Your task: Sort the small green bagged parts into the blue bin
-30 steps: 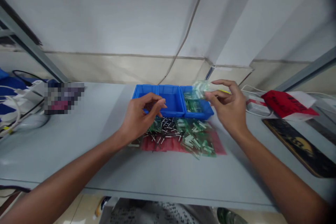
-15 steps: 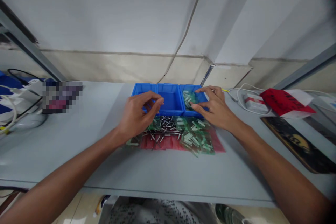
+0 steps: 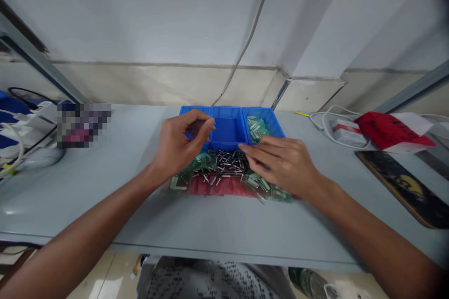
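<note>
Right hand [image 3: 280, 164] lies flat, fingers spread, on the green plastic pieces [image 3: 261, 182] — left hand [image 3: 177, 145] hovers, fingertips pinched, contents unclear.

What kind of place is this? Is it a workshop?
Probably a small electronics work bench. On the grey table lie a heap of small green circuit boards and metal pins on a red sheet, beside blue plastic sorting bins. White cables trail nearby.

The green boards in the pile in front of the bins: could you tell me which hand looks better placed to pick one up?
Probably the right hand: it lies flat over the green boards of the pile, fingertips among them. The left hand is pinched shut above the pile's left end, near the blue bins.
</note>
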A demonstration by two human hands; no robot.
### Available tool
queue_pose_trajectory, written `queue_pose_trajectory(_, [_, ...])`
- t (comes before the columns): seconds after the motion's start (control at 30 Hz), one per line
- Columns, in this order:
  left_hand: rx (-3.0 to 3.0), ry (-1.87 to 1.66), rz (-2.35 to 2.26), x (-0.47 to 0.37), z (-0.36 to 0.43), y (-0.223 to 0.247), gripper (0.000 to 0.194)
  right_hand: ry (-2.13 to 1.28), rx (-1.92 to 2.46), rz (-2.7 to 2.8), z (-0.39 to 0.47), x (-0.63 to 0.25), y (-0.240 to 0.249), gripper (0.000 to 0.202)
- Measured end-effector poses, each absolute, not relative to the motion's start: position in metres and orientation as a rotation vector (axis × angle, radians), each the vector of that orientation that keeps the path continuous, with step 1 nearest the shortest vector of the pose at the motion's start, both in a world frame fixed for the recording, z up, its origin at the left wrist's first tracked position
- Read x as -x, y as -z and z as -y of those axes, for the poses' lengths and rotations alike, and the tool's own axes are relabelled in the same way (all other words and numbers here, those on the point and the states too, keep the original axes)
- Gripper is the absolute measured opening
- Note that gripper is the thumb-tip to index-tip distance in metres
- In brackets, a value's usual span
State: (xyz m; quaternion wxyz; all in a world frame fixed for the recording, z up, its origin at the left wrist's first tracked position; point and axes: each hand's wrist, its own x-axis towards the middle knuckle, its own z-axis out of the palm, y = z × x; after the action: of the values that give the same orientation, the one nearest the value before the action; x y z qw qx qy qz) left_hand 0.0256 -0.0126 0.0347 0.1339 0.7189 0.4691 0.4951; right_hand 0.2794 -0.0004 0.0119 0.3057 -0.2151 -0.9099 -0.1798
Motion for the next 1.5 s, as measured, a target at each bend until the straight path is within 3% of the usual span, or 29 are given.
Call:
queue_pose_trajectory(0.1, [-2.378, -1.460, -1.293, -0.025, 0.014, -0.031, 0.012, 0.178, 0.802, 2.092, 0.006, -0.276, -0.020, 0.026])
queue_pose_trajectory(0.23, [-2.970, -1.306, -1.027, -0.025, 0.016, -0.023, 0.041, -0.524, 1.069, 1.671, 0.014, -0.269, -0.028, 0.015])
queue_pose_trajectory(0.3, [-3.009, -1.303, -0.958, -0.026, 0.018, -0.023, 0.037, -0.850, 1.015, 1.563, 0.016, -0.266, -0.027, 0.015])
queue_pose_trajectory(0.4, [-2.593, -1.437, -0.995, -0.030, 0.021, -0.028, 0.013, -1.103, 0.877, 1.539, 0.019, -0.263, -0.024, 0.019])
queue_pose_trajectory(0.5, [-2.009, -1.441, -1.068, -0.034, 0.023, -0.035, 0.016, -0.816, 0.848, 1.712, 0.021, -0.264, -0.024, 0.026])
queue_pose_trajectory(0.63, [-1.641, -1.270, -0.964, -0.038, 0.026, -0.040, 0.019, -0.104, 0.736, 1.968, 0.014, -0.270, -0.022, 0.068])
queue_pose_trajectory(0.73, [-1.582, -1.139, -0.902, -0.041, 0.029, -0.042, 0.020, 0.133, 0.630, 2.049, 0.007, -0.274, -0.017, 0.064])
queue_pose_trajectory(0.9, [-1.816, -1.183, -1.069, -0.041, 0.027, -0.040, 0.024, 0.151, 0.655, 1.916, 0.013, -0.272, -0.021, 0.045])
queue_pose_trajectory(1.0, [-2.212, -1.444, -1.276, -0.035, 0.022, -0.033, 0.017, -0.269, 0.808, 1.777, 0.019, -0.266, -0.027, 0.031])
queue_pose_trajectory(1.13, [-2.878, -1.415, -1.114, -0.028, 0.017, -0.020, 0.044, -0.949, 0.849, 1.538, 0.022, -0.259, -0.029, 0.043])
queue_pose_trajectory(1.23, [-2.918, -1.421, -0.983, -0.029, 0.019, -0.018, 0.033, -1.139, 0.803, 1.517, 0.022, -0.258, -0.025, 0.032])
queue_pose_trajectory(1.3, [-2.673, -1.475, -1.003, -0.033, 0.021, -0.022, 0.016, -1.069, 0.793, 1.586, 0.021, -0.260, -0.022, 0.022])
queue_pose_trajectory(1.37, [-2.294, -1.463, -1.063, -0.037, 0.024, -0.028, 0.008, -0.798, 0.803, 1.710, 0.018, -0.263, -0.020, 0.028])
queue_pose_trajectory(1.43, [-1.936, -1.372, -1.056, -0.040, 0.026, -0.034, 0.016, -0.408, 0.782, 1.861, 0.013, -0.267, -0.017, 0.047])
queue_pose_trajectory(1.5, [-1.698, -1.252, -0.987, -0.041, 0.027, -0.037, 0.037, -0.101, 0.683, 1.975, 0.009, -0.270, -0.015, 0.059])
